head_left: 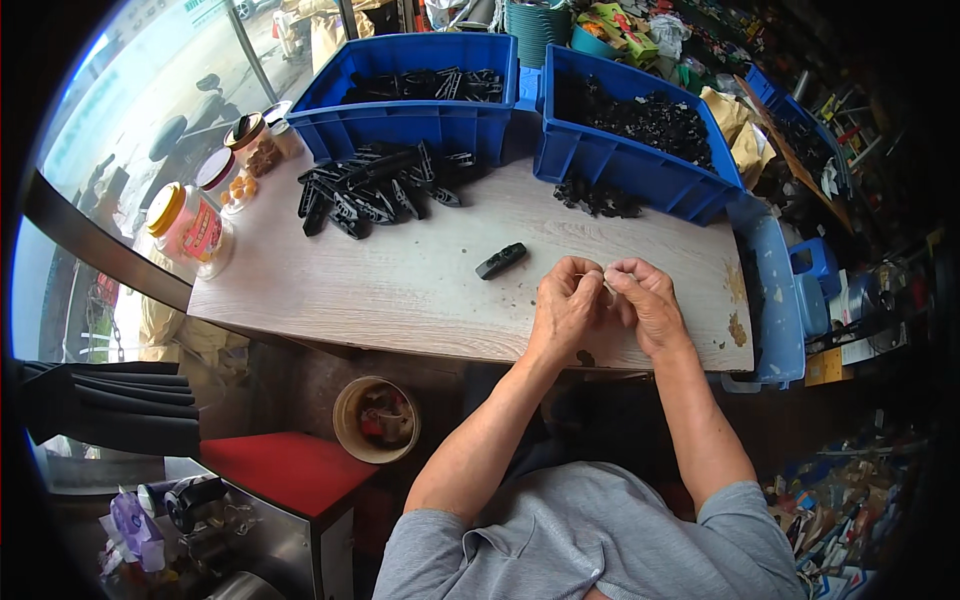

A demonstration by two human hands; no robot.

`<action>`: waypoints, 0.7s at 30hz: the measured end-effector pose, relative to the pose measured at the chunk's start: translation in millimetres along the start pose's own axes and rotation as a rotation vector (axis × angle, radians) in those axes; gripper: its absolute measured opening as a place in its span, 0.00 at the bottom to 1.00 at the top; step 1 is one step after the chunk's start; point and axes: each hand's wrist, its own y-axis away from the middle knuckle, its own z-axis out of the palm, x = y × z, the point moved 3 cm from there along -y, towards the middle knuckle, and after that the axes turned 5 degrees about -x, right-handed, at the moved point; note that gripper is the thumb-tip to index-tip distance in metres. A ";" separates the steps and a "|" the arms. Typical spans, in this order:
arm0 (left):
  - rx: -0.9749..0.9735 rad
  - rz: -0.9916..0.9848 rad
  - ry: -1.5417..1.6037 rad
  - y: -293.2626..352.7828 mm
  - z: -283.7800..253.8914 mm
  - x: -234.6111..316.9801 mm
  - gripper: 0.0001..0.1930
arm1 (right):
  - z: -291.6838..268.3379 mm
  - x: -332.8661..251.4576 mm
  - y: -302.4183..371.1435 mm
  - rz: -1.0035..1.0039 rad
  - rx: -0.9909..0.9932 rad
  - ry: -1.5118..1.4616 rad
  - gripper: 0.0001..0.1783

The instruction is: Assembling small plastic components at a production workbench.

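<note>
My left hand (568, 303) and my right hand (646, 301) meet over the right front part of the table (400, 290). Fingertips of both are pinched together around something small and pale, too little of which shows to name it. Just left of my hands lies a single black plastic part (502, 260), long and faceted, touched by neither hand. Farther back on the left is a heap of similar long black parts (370, 185). A smaller pile of black pieces (597, 197) sits beyond my hands, in front of the right bin.
Two blue bins stand at the back, the left bin (410, 128) with long black parts, the right bin (635, 185) with small black pieces. Lidded jars (195, 232) line the left edge. Below the front edge are a waste bucket (350, 425) and a red-topped cabinet (280, 468).
</note>
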 end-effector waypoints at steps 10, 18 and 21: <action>0.596 0.623 -1.452 34.0 -41.5 68.5 0.19 | 2.7 5.5 3.1 0.010 -0.064 -0.122 0.09; 0.294 0.357 -1.125 30.5 -55.6 52.3 0.09 | 17.4 9.5 -0.7 -0.001 -0.056 -0.262 0.09; 0.235 0.440 -0.650 33.3 -42.1 37.3 0.11 | 24.7 12.0 -1.4 -0.035 -0.047 -0.314 0.08</action>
